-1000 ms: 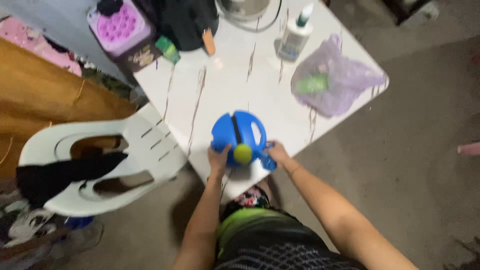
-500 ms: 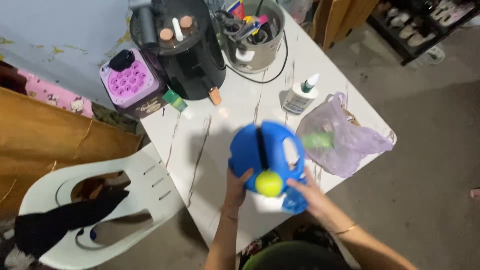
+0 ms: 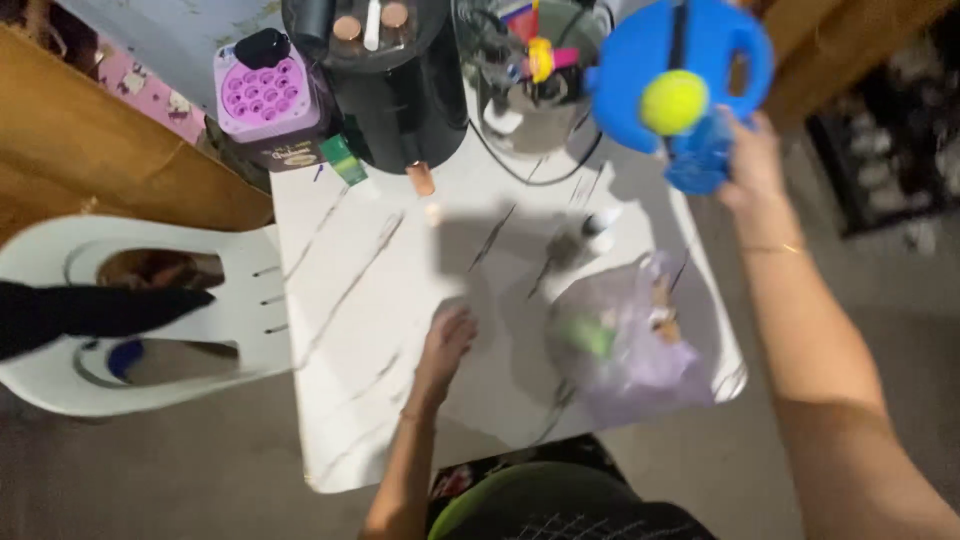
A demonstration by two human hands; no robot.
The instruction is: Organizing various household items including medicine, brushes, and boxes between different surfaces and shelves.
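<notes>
– Hands first: what does your right hand [image 3: 750,165] have?

– Your right hand is closed around the lower edge of the blue disc-shaped base [image 3: 640,60], fingers wrapped on its blue tab. You hold it up in the air at arm's reach, over the far right corner of the white table [image 3: 380,300]. The yellow-green ball [image 3: 673,102] sits against the disc's face, just above your fingers.

– And your left?

– Your left hand [image 3: 445,345] is open and holds nothing. It is low over the near part of the table, fingers loosely spread. Whether the palm touches the top, I cannot tell.

– How far along does that put you?

– As I judge it, the disc is off the table and in one hand only. It is not set down anywhere, and the ball is not parted from it.

– What lies under it?

– Below the disc stands a metal pot [image 3: 530,110] full of small tools, beside a black appliance [image 3: 400,90] and a purple box [image 3: 265,95]. A pale purple plastic bag [image 3: 630,345] lies near your right forearm, with a blurred white bottle [image 3: 590,225] just beyond it. A white plastic chair [image 3: 230,310] with a black cloth [image 3: 80,308] on it stands at the table's left edge.
</notes>
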